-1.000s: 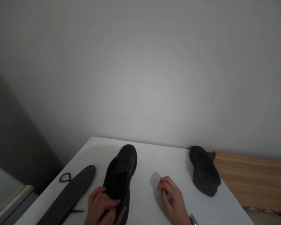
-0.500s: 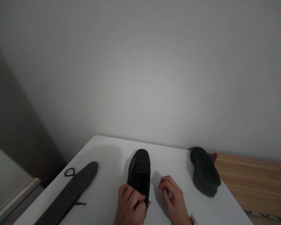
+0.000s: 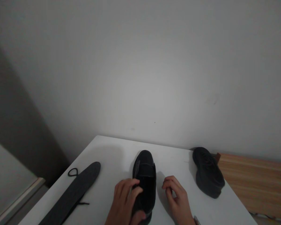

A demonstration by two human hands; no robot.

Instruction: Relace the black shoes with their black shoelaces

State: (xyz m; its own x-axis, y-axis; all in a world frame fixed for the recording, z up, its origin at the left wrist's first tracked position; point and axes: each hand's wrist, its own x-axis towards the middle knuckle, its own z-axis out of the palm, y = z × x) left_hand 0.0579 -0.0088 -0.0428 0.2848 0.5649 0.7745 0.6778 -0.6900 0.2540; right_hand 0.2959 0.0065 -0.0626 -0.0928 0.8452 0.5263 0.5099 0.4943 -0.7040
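Note:
A black shoe (image 3: 149,190) stands in the middle of the white table (image 3: 114,207), toe pointing away and its dark opening facing up. Over the left edge of that opening, my left hand (image 3: 125,200) is open, fingers bent but apart, its thumb near the heel. Whether the fingertips press on the shoe is hard to tell. My right hand (image 3: 178,200) rests in the air or on the table just right of the shoe, fingers curled in towards the thumb, with nothing visible in them.
At the left lies another black shoe (image 3: 72,197), its dark grey sole up and a lace loop (image 3: 73,172) poking out. A black lace-up shoe (image 3: 209,173) sits at the right edge. Behind is a pale wall (image 3: 140,78); a wooden board (image 3: 255,184) lies beyond the table.
My left hand has loosened from a curled grip at the shoe's opening and shifted left, fingers spreading. More of the shoe's opening and heel shows. My right hand keeps its curled pose.

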